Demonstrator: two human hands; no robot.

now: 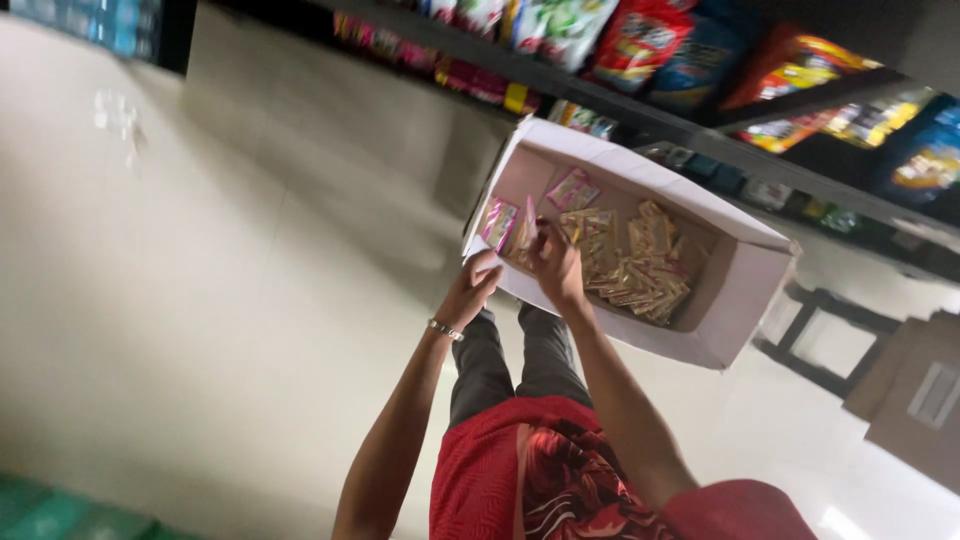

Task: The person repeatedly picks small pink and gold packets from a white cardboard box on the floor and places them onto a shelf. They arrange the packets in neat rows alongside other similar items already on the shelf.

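A white cardboard box (735, 290) lies open on the pale floor in front of a shelf. Inside are several small packets: yellow-gold ones (640, 265) heaped in the middle and pink ones (572, 188) towards the left end. My left hand (470, 290), with a bracelet on its wrist, grips the near rim of the box at its left corner. My right hand (557, 265) reaches over the rim into the box, its fingers closed on a pink packet (527, 228) among the loose ones. My red shirt and grey trousers show below the arms.
Dark shelves (640, 115) with colourful snack bags (640, 40) run along the top right. A dark metal frame (825, 340) and a brown carton (915, 400) stand at the right. Pale tiled floor (200, 280) spreads to the left.
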